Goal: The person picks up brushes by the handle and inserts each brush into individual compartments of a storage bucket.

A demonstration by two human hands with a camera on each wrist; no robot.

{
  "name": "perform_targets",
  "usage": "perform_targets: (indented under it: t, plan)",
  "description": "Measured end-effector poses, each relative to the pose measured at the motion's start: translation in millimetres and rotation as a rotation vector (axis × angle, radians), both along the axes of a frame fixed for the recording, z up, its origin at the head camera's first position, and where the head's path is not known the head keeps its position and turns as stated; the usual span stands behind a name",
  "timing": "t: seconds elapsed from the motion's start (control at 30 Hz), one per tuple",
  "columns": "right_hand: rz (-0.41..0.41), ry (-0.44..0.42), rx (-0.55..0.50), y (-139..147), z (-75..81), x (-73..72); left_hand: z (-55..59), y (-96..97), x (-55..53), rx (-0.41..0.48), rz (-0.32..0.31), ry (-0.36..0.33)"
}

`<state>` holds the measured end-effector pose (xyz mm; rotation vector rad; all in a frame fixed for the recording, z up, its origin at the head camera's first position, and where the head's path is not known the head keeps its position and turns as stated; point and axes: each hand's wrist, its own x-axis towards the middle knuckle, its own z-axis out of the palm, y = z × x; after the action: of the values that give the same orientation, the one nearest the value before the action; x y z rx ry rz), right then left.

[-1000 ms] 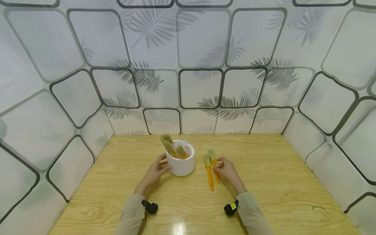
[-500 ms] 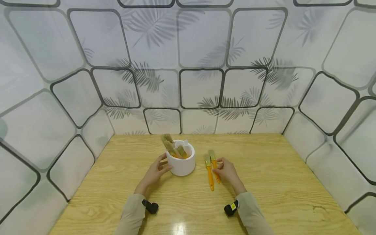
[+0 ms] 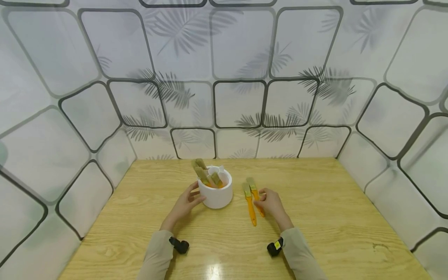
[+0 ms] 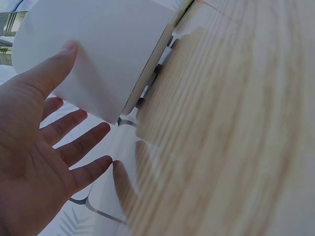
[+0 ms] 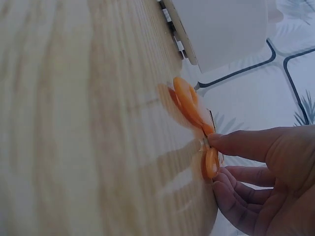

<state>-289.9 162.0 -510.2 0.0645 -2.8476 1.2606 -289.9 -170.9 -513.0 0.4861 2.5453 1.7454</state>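
A white round container (image 3: 217,199) stands on the table, with several bristle paintbrushes (image 3: 200,175) leaning out of its left side. My left hand (image 3: 185,203) is at the container's left. In the left wrist view its thumb rests against the white wall while the other fingers spread loosely past the base. Right of the container, two orange-handled paintbrushes lie side by side, bristles pointing away. My right hand (image 3: 272,204) pinches the handle of the right paintbrush (image 3: 256,195); the left paintbrush (image 3: 251,210) lies close beside it. In the right wrist view the thumb presses near the orange handles (image 5: 211,162).
Inside the container are white upright dividers (image 3: 214,170). The wood-grain table (image 3: 332,217) runs to a patterned cloth backdrop (image 3: 238,105) at the back and on both sides. A black camera sits on each wrist.
The two paintbrushes by my right hand have turned slightly, handle ends shifting right. The left hand and container stay where they were.
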Motion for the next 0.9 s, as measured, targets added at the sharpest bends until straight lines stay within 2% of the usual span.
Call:
perform_targets:
  t: [0.37, 0.53, 0.77, 0.9]
  plan:
    - [-0.015, -0.038, 0.016, -1, 5.4, 1.9, -0.2, -1.1, -0.6, 0.003, -0.001, -0.027]
    - [-0.02, -0.04, 0.006, -1, 5.7, 2.2, 0.8, -0.8, 0.2, -0.008, -0.009, -0.016]
    - [-0.027, -0.007, 0.011, 0, 3.0, 0.3, 30.0, 3.7, 16.2, -0.002, -0.045, -0.073]
    - [-0.033, -0.006, 0.003, 0, 2.9, -0.1, 30.9, 3.3, 16.5, -0.007, -0.053, -0.072]
